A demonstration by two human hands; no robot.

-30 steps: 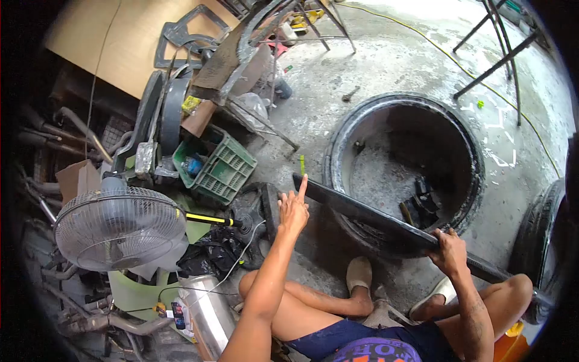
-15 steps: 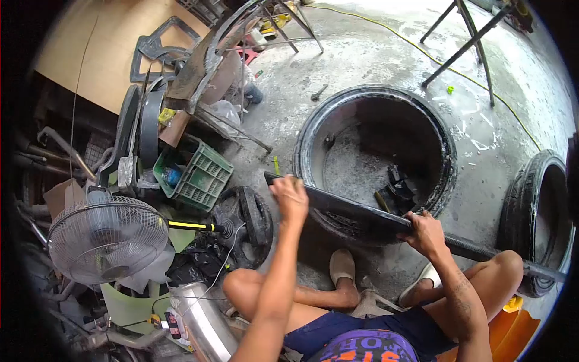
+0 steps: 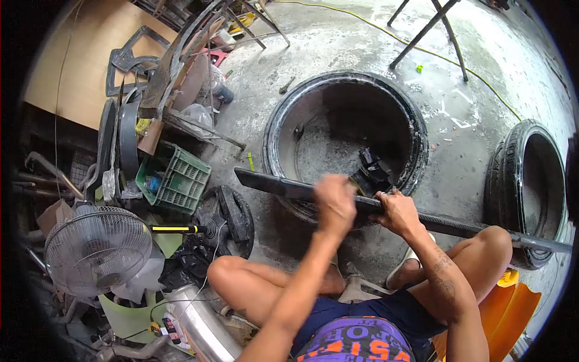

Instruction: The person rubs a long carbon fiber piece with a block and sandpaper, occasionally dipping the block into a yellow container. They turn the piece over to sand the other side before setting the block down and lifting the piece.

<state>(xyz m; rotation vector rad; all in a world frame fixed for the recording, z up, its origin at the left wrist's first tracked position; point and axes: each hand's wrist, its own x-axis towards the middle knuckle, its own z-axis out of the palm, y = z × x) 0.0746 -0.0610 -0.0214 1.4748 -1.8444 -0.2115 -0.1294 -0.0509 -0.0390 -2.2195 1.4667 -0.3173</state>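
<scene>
Strip [image 3: 449, 223], long, dark, patterned toward its 3 o'clock end; slants across the view from just left of centre to between 3 and 4 o'clock, crossing the 6 o'clock side of the large tyre. Contact with the tyre cannot be told.

Right hand [image 3: 399, 211]: between 3 and 4 o'clock; closed on the strip, fingers bent over its upper edge.

Left hand [image 3: 336, 206]: just beside the right hand, at its 9 o'clock side; motion-blurred, fingers curled, at the strip. Whether it grips or only touches cannot be told.

Large tyre [image 3: 274, 136]: 2 o'clock; lying on concrete floor [image 3: 241, 123], opening upward; dark angular piece [image 3: 373, 169] inside, toward the tyre's 5 o'clock.

Further tyre [image 3: 505, 181]: 3 o'clock; near the strip's far end.

Crate [image 3: 181, 181], green plastic, tilted: 9 o'clock.

Fan [image 3: 99, 250], wire-caged: between 8 and 9 o'clock.

Cylinder [image 3: 205, 326], shiny metal: 7 o'clock.

Sheet [image 3: 518, 311], orange, curved: 4 o'clock.

Cord [image 3: 389, 31], yellow: 1 o'clock, along the floor.
</scene>
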